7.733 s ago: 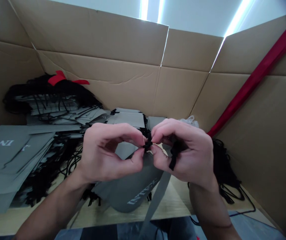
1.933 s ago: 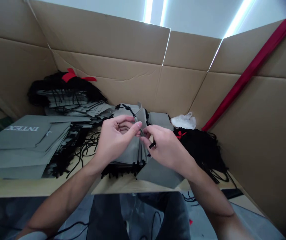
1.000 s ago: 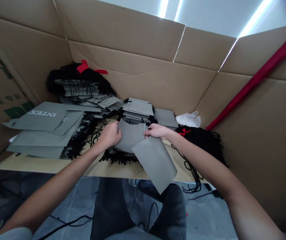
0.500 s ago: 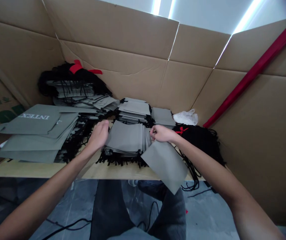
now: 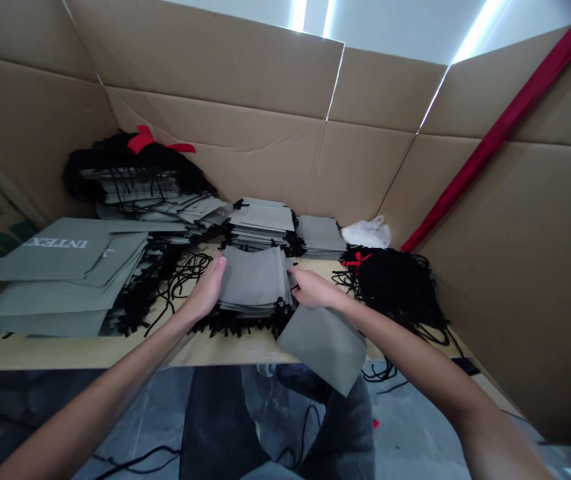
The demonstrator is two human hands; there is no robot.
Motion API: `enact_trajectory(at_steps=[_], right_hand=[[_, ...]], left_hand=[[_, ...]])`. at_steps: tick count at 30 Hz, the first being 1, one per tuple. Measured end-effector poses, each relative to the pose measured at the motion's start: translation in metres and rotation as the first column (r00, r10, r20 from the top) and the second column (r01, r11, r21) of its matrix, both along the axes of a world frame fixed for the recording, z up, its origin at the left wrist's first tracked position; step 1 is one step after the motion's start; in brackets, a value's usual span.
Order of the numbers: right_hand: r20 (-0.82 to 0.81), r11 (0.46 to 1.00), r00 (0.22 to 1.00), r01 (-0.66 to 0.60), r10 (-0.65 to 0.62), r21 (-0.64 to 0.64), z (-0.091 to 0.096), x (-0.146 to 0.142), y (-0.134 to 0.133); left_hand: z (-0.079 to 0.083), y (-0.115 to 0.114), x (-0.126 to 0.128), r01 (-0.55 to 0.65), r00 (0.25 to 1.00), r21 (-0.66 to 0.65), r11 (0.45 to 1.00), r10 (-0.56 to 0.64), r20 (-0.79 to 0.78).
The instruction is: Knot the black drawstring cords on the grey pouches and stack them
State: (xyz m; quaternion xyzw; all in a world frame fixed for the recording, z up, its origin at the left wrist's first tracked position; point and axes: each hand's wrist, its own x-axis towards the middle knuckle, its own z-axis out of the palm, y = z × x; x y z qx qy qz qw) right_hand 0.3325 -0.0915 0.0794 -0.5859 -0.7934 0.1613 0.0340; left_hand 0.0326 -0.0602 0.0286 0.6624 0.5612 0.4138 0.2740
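A stack of small grey drawstring pouches (image 5: pixel 254 283) lies at the table's front, black cords fringing its near edge. My left hand (image 5: pixel 206 291) rests against the stack's left side, fingers stretched out along it. My right hand (image 5: pixel 311 289) presses on the stack's right side with fingers curled; what they pinch is hidden. A loose grey pouch (image 5: pixel 323 343) lies tilted over the table's front edge, just below my right wrist.
More grey pouch stacks (image 5: pixel 263 225) sit behind. Large grey INTEX bags (image 5: pixel 60 267) pile up at left, a heap tied with red ribbon (image 5: pixel 135 173) behind them. Black cord bundle (image 5: pixel 396 288) and white plastic bag (image 5: pixel 366 233) lie right. Cardboard walls (image 5: pixel 265 127) enclose the table (image 5: pixel 225 348).
Earlier both hands worked a black cord on a pouch held up. That pouch now lies on the front stack, and both hands have come down to the stack's sides.
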Motion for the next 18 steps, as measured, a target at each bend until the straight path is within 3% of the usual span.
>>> enact_trajectory(at_steps=[7,12,15,18], right_hand=[[0.108,1.0,0.994,-0.031,0.03,0.007,0.01,-0.014,-0.009],[0.211,1.0,0.977,-0.027,0.026,0.0,0.017,-0.011,-0.01],[0.308,0.999,0.951,0.039,-0.04,0.01,0.029,0.01,0.009],[0.4,0.992,0.908,0.118,-0.128,0.05,0.045,0.035,0.044]], left_hand=[[0.002,-0.007,0.002,0.032,0.996,-0.061,0.998,-0.027,0.083],[0.004,-0.01,0.001,0.018,0.998,-0.024,1.0,-0.017,0.063],[0.024,-0.009,-0.002,-0.055,0.997,0.072,0.996,0.051,0.055],[0.064,-0.012,0.0,-0.116,0.992,0.23,0.966,0.1,0.079]])
